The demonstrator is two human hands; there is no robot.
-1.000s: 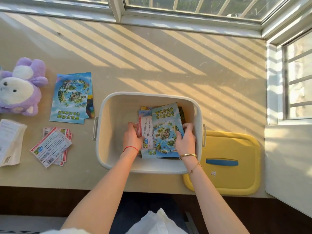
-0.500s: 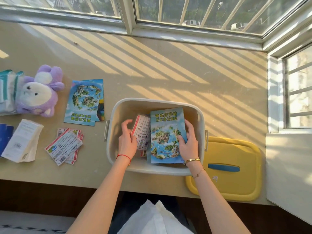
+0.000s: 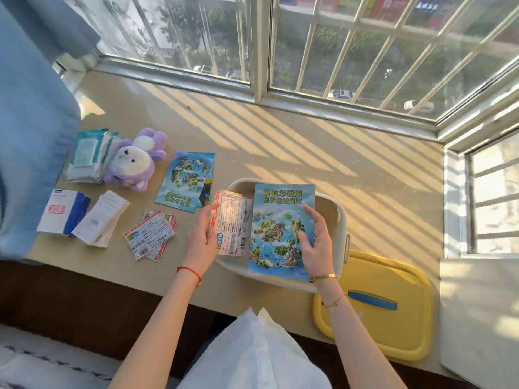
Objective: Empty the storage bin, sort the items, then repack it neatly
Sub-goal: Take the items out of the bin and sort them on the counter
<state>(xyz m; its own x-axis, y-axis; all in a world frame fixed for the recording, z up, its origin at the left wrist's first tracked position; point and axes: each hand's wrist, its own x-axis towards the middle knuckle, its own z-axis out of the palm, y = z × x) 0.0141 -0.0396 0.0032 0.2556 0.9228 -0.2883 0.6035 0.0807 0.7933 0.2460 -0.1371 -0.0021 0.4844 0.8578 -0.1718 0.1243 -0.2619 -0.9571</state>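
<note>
Lifting paper goods above the white storage bin (image 3: 341,220) on the sill, a person pinches a blue brochure (image 3: 280,228) w/ right hand (image 3: 316,242), fingers curled on its edge, and a clear ticket packet (image 3: 231,223) w/ left hand (image 3: 200,240). Risk: the slick packet could slip from the loose pinch & scatter the sorted ticket stack (image 3: 150,237) nearby.

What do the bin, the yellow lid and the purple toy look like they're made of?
Storage bin: smooth matte cream plastic, with moulded rounded walls.
Yellow lid: likely plastic too, with a slight sheen and a blue handle.
Purple plush toy: soft fuzzy fabric, visibly fluffy pile.
</note>
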